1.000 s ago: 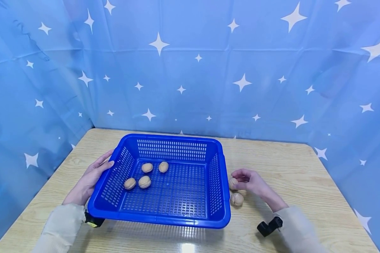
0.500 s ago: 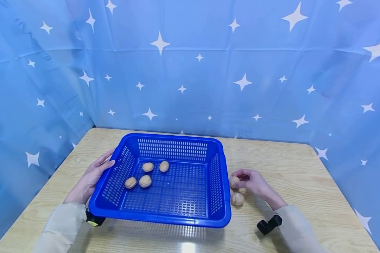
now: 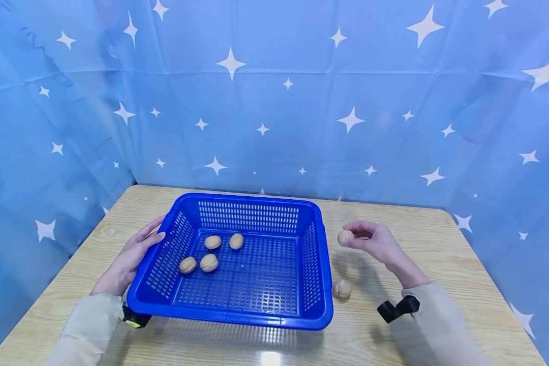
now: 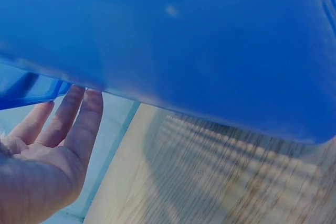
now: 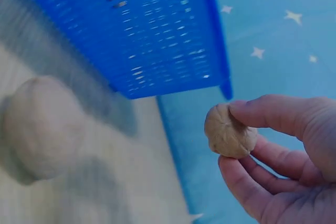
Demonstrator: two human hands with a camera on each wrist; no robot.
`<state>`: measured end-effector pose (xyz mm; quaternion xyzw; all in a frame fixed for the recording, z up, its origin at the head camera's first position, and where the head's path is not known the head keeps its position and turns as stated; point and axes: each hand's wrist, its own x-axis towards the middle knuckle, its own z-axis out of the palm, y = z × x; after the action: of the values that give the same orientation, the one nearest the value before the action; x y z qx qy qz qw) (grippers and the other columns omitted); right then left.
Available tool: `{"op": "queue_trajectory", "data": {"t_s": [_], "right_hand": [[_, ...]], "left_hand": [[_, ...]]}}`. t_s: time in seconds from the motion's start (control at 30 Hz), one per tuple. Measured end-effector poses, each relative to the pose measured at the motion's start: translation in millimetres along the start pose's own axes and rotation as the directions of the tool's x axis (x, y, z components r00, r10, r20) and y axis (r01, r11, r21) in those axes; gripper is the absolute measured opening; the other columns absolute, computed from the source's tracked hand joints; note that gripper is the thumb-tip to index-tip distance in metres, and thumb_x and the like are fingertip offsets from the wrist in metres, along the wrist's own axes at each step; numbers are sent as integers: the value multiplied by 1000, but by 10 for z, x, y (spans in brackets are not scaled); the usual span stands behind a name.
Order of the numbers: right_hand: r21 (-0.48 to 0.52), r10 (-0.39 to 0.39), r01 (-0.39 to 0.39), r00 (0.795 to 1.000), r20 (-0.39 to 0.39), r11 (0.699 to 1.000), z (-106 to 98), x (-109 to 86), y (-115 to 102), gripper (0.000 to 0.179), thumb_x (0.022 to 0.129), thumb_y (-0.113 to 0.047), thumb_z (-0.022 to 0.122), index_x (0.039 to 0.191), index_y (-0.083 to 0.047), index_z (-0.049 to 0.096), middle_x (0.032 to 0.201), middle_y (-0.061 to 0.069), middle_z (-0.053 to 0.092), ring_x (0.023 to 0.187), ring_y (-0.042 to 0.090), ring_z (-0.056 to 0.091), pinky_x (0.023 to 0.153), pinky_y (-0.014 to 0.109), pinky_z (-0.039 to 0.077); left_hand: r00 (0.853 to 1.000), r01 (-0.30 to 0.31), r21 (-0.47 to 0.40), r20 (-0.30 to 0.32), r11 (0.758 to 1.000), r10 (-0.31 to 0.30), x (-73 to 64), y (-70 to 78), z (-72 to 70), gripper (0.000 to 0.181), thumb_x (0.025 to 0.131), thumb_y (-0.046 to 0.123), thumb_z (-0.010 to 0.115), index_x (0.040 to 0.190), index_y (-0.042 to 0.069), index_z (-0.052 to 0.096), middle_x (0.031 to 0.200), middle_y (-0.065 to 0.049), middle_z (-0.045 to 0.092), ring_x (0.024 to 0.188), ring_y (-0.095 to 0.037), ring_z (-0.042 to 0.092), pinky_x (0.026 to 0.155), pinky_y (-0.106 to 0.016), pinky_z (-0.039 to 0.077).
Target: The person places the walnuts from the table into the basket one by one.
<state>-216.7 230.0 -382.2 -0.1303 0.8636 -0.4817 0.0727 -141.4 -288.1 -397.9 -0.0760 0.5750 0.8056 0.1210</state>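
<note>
A blue plastic basket (image 3: 229, 321) with slotted walls is held by its left side in my left hand (image 3: 134, 251). The thumb lies on the rim; in the left wrist view the fingers (image 4: 89, 121) reach under it. Several walnuts (image 3: 209, 263) lie in the left part of the basket. To the right of the basket, my right hand (image 3: 378, 245) pinches a walnut (image 5: 227, 131) between thumb and fingertips, raised off the table. Another walnut (image 3: 342, 288) rests on the table by the basket's right wall, and looks blurred in the right wrist view.
The wooden table (image 3: 416, 254) carries the basket's shadow along its front. A blue curtain (image 3: 274, 101) with white stars hangs behind and at both sides. A black wrist camera (image 3: 398, 309) is strapped at the right sleeve.
My right hand has lifted one walnut off the table, moving up and slightly right from beside the other walnut. The left hand and basket stay in place.
</note>
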Motion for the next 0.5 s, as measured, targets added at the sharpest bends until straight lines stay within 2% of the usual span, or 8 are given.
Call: {"op": "queue_trajectory", "data": {"t_s": [0.27,0.5], "right_hand": [[-34,-28,28,1000,-8,999,-53,76,-325,44,82,-19,74,117,3,60,106,16,63,96,20,58,77,23,50],[-28,-60,60,998,23,998,35,179,-578,45,83,-25,73,119,-1,60,110,14,61,101,25,57,82,34,50]], "left_hand": [[1000,-2,2,-2,1000,2,-2,5,4,51,98,19,51,143,27,30,104,5,67,91,-17,66,75,-35,55],[1000,3,-17,9,1000,-2,-11,13,13,49,98,18,50,142,28,31,105,5,66,92,-18,66,75,-36,55]]}}
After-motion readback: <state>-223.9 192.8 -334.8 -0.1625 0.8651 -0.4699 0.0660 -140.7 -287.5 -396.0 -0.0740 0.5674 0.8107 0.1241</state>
